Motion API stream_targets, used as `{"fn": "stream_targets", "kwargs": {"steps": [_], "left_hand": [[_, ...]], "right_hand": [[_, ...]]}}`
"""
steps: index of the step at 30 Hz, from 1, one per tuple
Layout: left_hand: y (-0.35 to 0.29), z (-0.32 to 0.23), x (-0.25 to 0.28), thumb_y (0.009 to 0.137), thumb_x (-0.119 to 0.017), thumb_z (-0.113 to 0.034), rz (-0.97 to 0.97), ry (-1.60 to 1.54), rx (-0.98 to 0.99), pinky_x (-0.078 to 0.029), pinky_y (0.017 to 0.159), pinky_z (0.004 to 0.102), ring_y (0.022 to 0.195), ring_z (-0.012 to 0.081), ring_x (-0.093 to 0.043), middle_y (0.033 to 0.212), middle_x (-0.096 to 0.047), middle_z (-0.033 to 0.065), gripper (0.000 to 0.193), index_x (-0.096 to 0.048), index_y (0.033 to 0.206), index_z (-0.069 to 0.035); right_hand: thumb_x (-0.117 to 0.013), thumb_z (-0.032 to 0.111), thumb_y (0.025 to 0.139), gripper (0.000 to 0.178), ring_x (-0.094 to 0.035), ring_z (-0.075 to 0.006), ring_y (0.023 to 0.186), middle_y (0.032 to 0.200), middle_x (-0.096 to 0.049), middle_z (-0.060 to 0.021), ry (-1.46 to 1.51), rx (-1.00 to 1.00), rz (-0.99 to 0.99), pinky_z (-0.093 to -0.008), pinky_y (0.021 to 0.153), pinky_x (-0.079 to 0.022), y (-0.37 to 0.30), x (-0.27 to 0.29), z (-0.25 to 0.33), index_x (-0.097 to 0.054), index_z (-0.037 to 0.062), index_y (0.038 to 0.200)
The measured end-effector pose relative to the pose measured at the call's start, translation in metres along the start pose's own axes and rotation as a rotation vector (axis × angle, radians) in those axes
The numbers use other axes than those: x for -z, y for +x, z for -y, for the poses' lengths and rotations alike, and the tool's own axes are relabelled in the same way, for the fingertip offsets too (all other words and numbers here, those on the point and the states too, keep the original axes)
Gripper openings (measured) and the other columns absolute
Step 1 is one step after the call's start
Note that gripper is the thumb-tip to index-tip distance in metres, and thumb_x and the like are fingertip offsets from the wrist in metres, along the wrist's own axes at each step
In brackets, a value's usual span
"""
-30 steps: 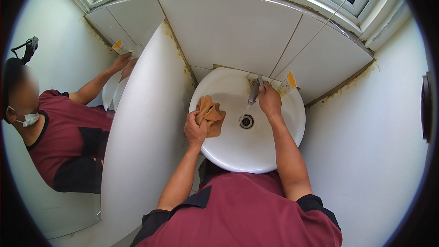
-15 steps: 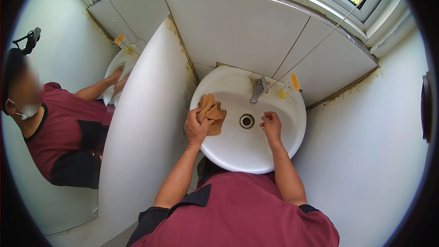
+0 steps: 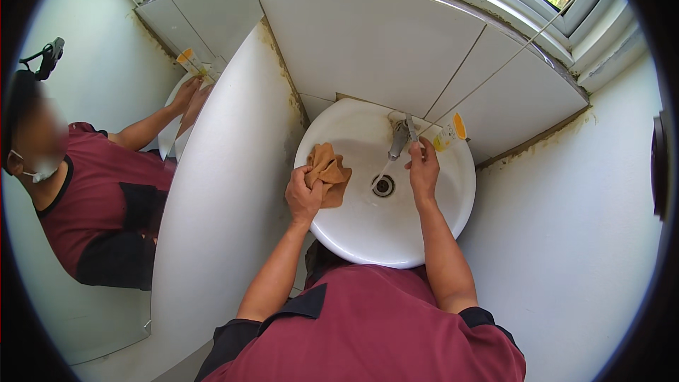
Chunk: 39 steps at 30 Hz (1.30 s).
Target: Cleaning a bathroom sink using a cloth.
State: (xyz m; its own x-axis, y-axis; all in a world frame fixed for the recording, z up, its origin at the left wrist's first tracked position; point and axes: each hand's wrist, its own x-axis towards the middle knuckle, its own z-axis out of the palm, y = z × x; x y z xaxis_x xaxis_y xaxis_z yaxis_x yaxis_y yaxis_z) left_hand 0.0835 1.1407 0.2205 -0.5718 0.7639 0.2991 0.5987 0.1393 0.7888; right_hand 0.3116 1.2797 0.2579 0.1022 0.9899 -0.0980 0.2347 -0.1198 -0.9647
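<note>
A crumpled brown cloth (image 3: 328,173) is bunched in my left hand (image 3: 304,194), whose fingers are closed round it over the left side of the white washbasin (image 3: 368,244). My right hand (image 3: 423,173) is raised to the grey metal faucet (image 3: 399,141) at the back of the basin. Its curled fingers meet the end of the faucet's lever (image 3: 411,127). A thin stream of water (image 3: 382,172) runs from the spout towards the round drain (image 3: 382,185).
A yellow and white soft pack (image 3: 448,133) stands on the basin's back right rim. A thin cord (image 3: 495,71) slants from the window down behind the faucet. Walls close in on both sides, with a mirror (image 3: 106,311) on the left.
My right hand has moved up from beside the drain to the faucet lever. Water now flows from the spout. The left hand keeps its hold on the cloth.
</note>
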Motion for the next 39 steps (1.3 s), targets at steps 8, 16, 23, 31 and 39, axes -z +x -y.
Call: {"fn": "stream_targets", "kwargs": {"steps": [8,16,23,31,39], "left_hand": [[0.001,0.000,-0.001,0.077,-0.062,-0.015,-0.022,0.002,-0.015,-0.049,0.081,0.0433,0.092,0.0377,-0.061,0.101,-0.062,0.0155,0.031,-0.057,0.105,-0.002],[0.001,-0.001,-0.001,0.077,-0.062,-0.014,-0.017,-0.001,0.006,-0.049,0.082,0.0433,0.093,0.0376,-0.061,0.102,-0.063,0.0155,0.030,-0.058,0.104,-0.002],[0.001,0.000,-0.002,0.077,-0.063,-0.015,-0.007,0.018,0.002,-0.049,0.082,0.0429,0.092,0.0370,-0.062,0.101,-0.063,0.0154,0.031,-0.058,0.105,-0.003],[0.001,0.001,-0.002,0.077,-0.064,-0.015,-0.012,0.013,-0.009,-0.049,0.081,0.0430,0.091,0.0370,-0.062,0.101,-0.063,0.0155,0.032,-0.057,0.105,-0.003],[0.000,0.000,-0.001,0.076,-0.063,-0.015,-0.024,0.017,-0.017,-0.049,0.081,0.0435,0.091,0.0372,-0.062,0.101,-0.063,0.0155,0.032,-0.057,0.105,-0.003]], "right_hand": [[-0.060,0.029,0.092,0.041,-0.064,-0.0243,0.079,0.092,-0.068,-0.0136,-0.387,0.234,0.035,-0.0361,0.074,-0.049,0.035,-0.012,0.007,-0.062,0.0046,0.125],[-0.058,0.030,0.094,0.046,-0.065,-0.0216,0.074,0.082,-0.066,-0.0116,-0.230,0.117,0.144,-0.0339,0.073,-0.050,0.028,-0.004,-0.001,-0.055,0.0102,0.135],[-0.053,0.041,0.096,0.046,-0.064,-0.0210,0.073,0.074,-0.065,-0.0080,-0.255,0.091,0.086,-0.0336,0.072,-0.049,0.034,-0.009,-0.005,-0.059,0.0119,0.131],[-0.050,0.041,0.097,0.045,-0.063,-0.0216,0.070,0.072,-0.064,-0.0073,-0.266,0.098,0.116,-0.0333,0.070,-0.048,0.043,-0.005,-0.008,-0.060,0.0085,0.126],[-0.049,0.040,0.100,0.037,-0.061,-0.0121,0.063,0.084,-0.064,-0.0057,0.225,-0.191,0.050,-0.0258,0.056,-0.046,-0.007,-0.015,-0.041,-0.060,0.0050,0.107]]}}
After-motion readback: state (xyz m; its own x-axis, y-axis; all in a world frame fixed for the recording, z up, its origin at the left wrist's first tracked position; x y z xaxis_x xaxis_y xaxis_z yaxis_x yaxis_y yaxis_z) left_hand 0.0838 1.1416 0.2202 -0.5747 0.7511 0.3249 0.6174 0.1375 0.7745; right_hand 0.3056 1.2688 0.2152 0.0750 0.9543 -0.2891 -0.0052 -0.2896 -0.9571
